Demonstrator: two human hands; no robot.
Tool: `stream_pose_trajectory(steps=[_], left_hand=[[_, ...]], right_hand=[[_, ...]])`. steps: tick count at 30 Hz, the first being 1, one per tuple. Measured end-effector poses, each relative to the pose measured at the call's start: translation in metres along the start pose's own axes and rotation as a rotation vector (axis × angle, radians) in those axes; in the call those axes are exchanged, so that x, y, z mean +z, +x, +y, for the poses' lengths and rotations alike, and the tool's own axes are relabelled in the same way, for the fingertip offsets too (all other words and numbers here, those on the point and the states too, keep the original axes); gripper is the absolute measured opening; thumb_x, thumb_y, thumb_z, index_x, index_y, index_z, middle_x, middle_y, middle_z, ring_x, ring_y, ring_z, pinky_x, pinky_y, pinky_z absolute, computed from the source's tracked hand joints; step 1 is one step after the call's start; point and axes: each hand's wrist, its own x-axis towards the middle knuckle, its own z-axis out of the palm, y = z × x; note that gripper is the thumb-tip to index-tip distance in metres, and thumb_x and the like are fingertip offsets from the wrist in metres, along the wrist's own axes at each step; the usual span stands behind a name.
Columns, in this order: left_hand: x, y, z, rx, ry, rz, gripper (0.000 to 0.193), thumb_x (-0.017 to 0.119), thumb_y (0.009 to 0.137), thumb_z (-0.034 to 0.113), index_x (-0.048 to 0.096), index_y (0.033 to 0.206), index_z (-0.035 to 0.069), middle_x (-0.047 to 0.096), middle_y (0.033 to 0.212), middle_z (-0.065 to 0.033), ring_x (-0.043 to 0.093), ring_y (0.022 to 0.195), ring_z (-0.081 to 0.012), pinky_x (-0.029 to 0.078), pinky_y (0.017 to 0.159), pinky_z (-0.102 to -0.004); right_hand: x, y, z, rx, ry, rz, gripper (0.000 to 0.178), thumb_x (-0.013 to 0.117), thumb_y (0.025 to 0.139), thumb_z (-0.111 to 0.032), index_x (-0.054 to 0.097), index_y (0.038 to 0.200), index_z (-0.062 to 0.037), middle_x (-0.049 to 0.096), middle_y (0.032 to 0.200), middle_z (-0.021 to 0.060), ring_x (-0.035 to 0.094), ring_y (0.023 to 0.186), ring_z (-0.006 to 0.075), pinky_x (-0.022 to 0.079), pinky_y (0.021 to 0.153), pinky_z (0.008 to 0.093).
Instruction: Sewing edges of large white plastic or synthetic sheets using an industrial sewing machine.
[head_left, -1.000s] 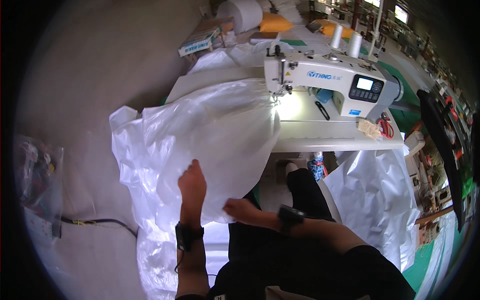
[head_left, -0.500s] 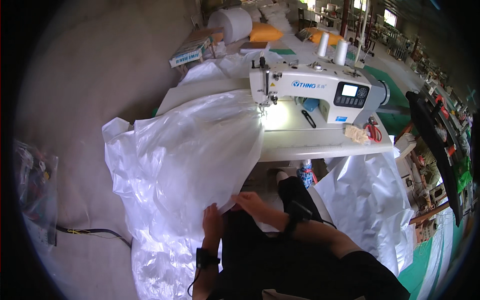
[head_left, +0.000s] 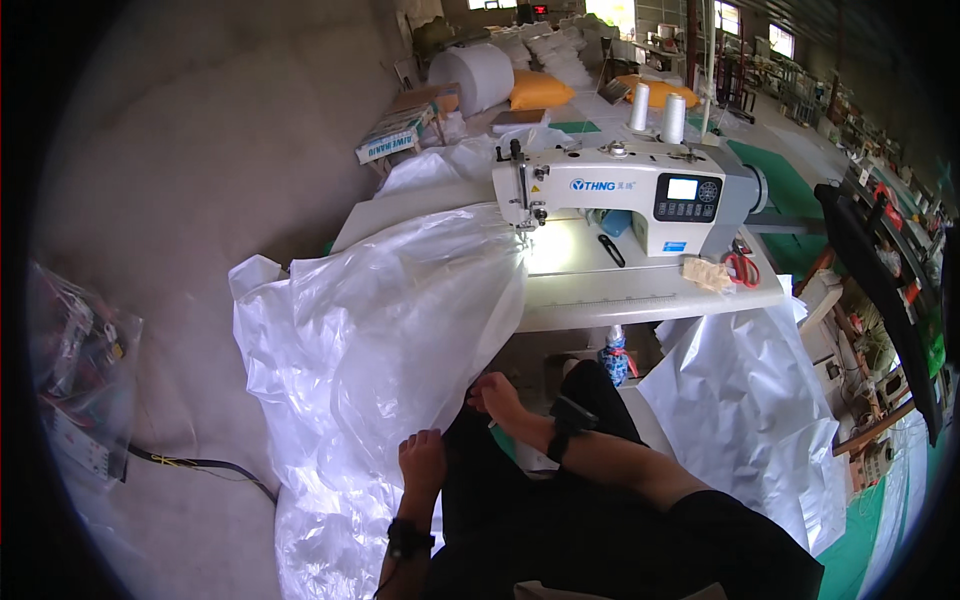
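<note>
A large sheet of translucent white plastic film [head_left: 370, 330] runs from under the needle of a white sewing machine [head_left: 590, 190] and drapes over the table's left front toward my lap. My left hand [head_left: 422, 462] is closed with its fingertips on the sheet's near edge. Farther up the same edge, nearer the machine, my right hand [head_left: 497, 400] pinches the film between thumb and fingers. The parts of the fingers behind the film are hidden. A lamp lights the needle area.
On the machine table [head_left: 600, 312] lie a small black tool [head_left: 611, 250], red-handled scissors [head_left: 743, 268] and a beige cloth piece [head_left: 706, 273]. Two white thread cones [head_left: 673, 118] stand behind. More white sheeting [head_left: 745, 400] hangs at the right. A black cable [head_left: 205, 463] crosses the left floor.
My head view has tilted up slightly. My hands have moved apart: the right has shifted up along the film's edge, while the left stays lower down.
</note>
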Motion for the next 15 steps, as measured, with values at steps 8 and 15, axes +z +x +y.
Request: stream_pose_trajectory(steps=[8,15], left_hand=[[-0.094,-0.010,0.070,0.188,-0.312,-0.082,0.010,0.049,0.083,0.008,0.057,0.089,0.007,0.062,0.079,-0.0148,0.062,0.073,-0.0362,0.049,0.061,-0.0442],[-0.137,0.018,0.125,0.132,-0.147,-0.421,0.014,0.056,0.086,0.021,0.054,0.085,0.007,0.059,0.064,-0.0160,0.061,0.063,-0.0384,0.048,0.055,-0.0445]], right_hand=[[-0.034,0.007,-0.027,-0.306,-0.823,-0.293,0.019,0.045,0.087,-0.008,0.054,0.103,-0.0018,0.060,0.094,0.0114,0.061,0.082,0.0237,0.050,0.069,0.0335],[-0.053,-0.068,0.033,-0.523,-0.969,-0.648,0.016,0.051,0.088,-0.014,0.059,0.097,-0.0031,0.061,0.089,0.0087,0.059,0.078,0.0221,0.048,0.066,0.0337]])
